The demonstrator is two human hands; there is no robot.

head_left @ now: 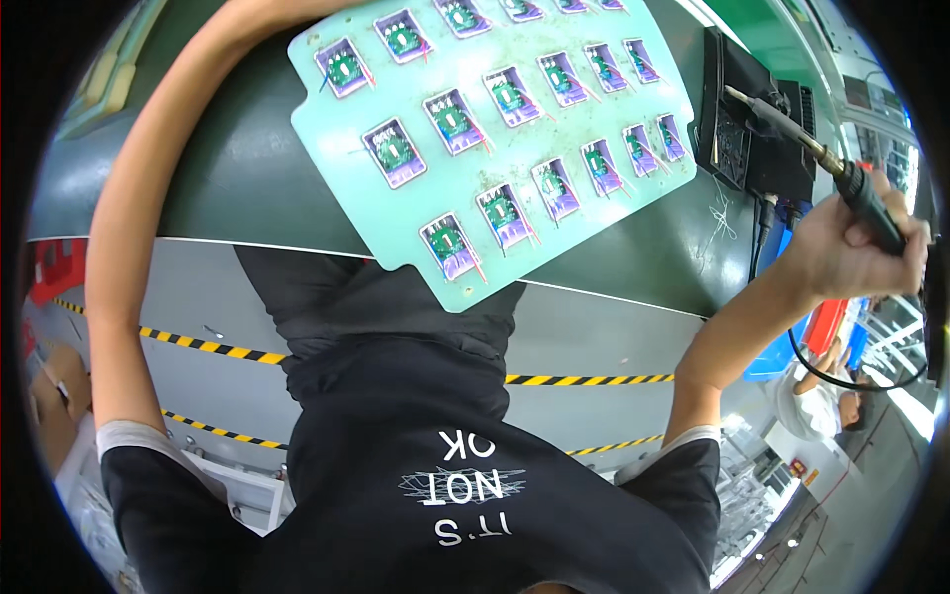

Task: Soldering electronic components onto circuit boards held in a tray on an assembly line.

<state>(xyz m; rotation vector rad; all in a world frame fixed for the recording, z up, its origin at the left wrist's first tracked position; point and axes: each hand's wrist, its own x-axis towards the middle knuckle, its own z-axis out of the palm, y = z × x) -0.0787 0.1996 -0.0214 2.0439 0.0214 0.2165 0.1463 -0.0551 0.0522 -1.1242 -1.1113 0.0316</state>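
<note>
My right hand (876, 243) is closed around the dark handle of a soldering iron (868, 203), raised at the right. Its metal tip points up and left, above a black soldering stand (727, 144). A pale green tray (455, 178) lies tilted across the bench, its near corner jutting past the edge. Rows of rectangular pockets hold small green circuit boards (447, 241) with red and blue wires and purplish parts. My left arm reaches to the far left of the tray, where my left hand (297, 8) is mostly cut off by the upper frame edge; its fingers are hidden.
The dark green bench (237, 188) has a pale front edge close to my body. Thin loose wire (722, 213) lies right of the tray. A black cable (841, 381) loops from the iron's side. Another person (811, 401) is farther off at the right.
</note>
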